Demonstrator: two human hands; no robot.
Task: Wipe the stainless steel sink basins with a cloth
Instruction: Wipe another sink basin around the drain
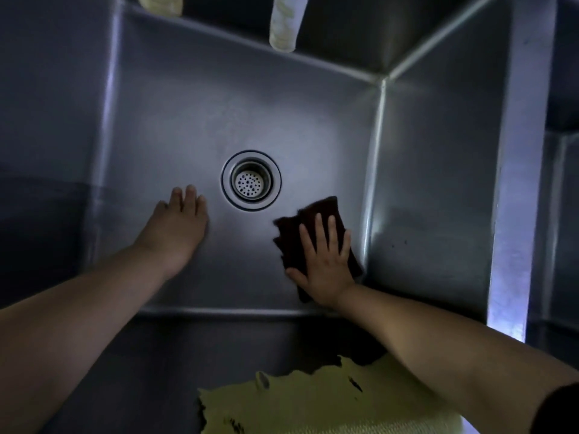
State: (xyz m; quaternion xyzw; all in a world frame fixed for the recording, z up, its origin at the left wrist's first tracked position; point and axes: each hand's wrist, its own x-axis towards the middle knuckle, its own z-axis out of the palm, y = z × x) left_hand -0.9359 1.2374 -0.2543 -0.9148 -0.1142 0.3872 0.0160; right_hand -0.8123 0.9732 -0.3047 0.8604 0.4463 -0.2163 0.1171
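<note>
Along the bottom edge of the frame, a yellow-green garment (329, 399) hangs over the near side of the sink, and both our bare forearms reach past it down into the basin (194, 120). Lower right of centre, our right hand (326, 261) lies flat with fingers straight and spread, pressing a dark folded cloth (316, 211) against the basin floor, close to the right wall. The cloth's long axis runs from the near right corner up and leftward toward the drain (250, 180), so the unwiped floor ahead of it lies up and left of the hand; we judge the coming stroke would sweep that way. Left of centre, our left hand (177, 227) rests open on the bare floor, fingers straight and pointing away from us, just left of the drain and well apart from the cloth. The right hand is the working one. Besides hands and cloth, the basin holds only the perforated strainer seated in the drain. At the top of the frame, two pale spouts (286, 23) hang over the far wall. A second basin (560, 214) shows at the right edge, contents unseen.
</note>
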